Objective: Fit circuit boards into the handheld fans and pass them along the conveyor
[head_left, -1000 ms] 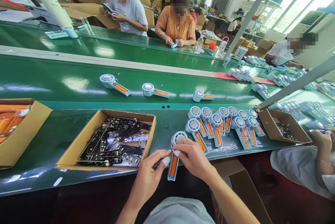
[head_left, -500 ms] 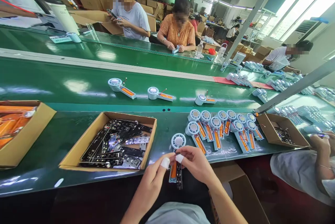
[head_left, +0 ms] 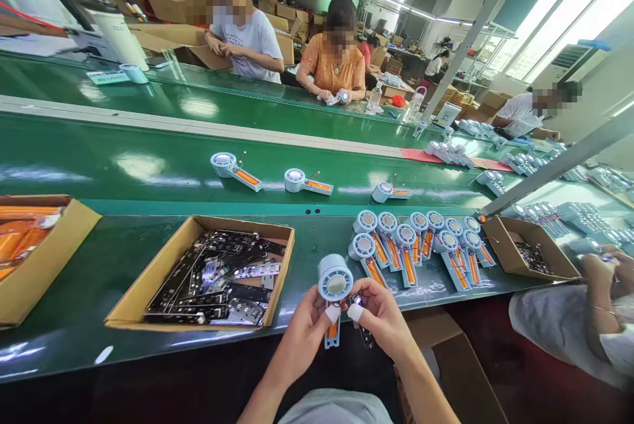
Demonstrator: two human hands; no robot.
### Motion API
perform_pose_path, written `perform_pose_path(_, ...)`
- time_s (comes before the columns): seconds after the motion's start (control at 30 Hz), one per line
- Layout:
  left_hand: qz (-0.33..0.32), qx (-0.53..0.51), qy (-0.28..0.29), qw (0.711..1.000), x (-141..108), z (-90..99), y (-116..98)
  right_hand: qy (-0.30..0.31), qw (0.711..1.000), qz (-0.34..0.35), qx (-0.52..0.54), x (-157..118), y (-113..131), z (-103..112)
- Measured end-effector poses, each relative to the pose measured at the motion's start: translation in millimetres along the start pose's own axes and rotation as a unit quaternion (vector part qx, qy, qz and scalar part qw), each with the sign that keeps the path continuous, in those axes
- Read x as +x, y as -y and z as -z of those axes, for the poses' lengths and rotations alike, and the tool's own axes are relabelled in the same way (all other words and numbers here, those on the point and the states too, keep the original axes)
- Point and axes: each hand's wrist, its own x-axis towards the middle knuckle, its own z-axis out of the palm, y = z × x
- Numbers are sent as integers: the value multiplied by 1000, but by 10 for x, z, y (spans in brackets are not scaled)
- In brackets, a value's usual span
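Near the bench's front edge, my left hand (head_left: 308, 331) is closed around the neck of a light-blue handheld fan (head_left: 335, 277). The fan's round head faces up, and an orange battery shows in its open handle. My right hand (head_left: 379, 318) pinches a black circuit board (head_left: 365, 335) just right of the handle. White covers wrap both thumbs, which almost meet over the fan's neck. Any wires between the thumbs are too small to make out. To the left is a cardboard box (head_left: 283, 279) of black circuit boards. Several similar open fans (head_left: 406, 236) lie grouped on the right.
A box of orange batteries (head_left: 82, 229) stands at far left. Fans ride on the green conveyor (head_left: 173, 193) beyond the bench. Another small box (head_left: 555, 265) sits right, beside a co-worker's hands (head_left: 599, 272). A slanted metal post (head_left: 545, 166) crosses the right side. Co-workers sit opposite.
The fan has been raised and tilted, with my left hand now around its neck. The circuit board has moved right, away from the handle. The conveyor fans have shifted slightly right.
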Motion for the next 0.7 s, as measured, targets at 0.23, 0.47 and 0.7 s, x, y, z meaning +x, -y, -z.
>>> perform_pose_path(0.23,-2,48,-111,993,-72,3,129,-82,903,89,-413,-18,125,3)
perform_pose_path(0.47,-14,40,-119,992,-61,-41,-33,154,708,86,-684,-112,498,-106)
perform_pose_path(0.7,70,-55,-67,994,-96,-28,-160,254,899,7,-355,30,377,-53)
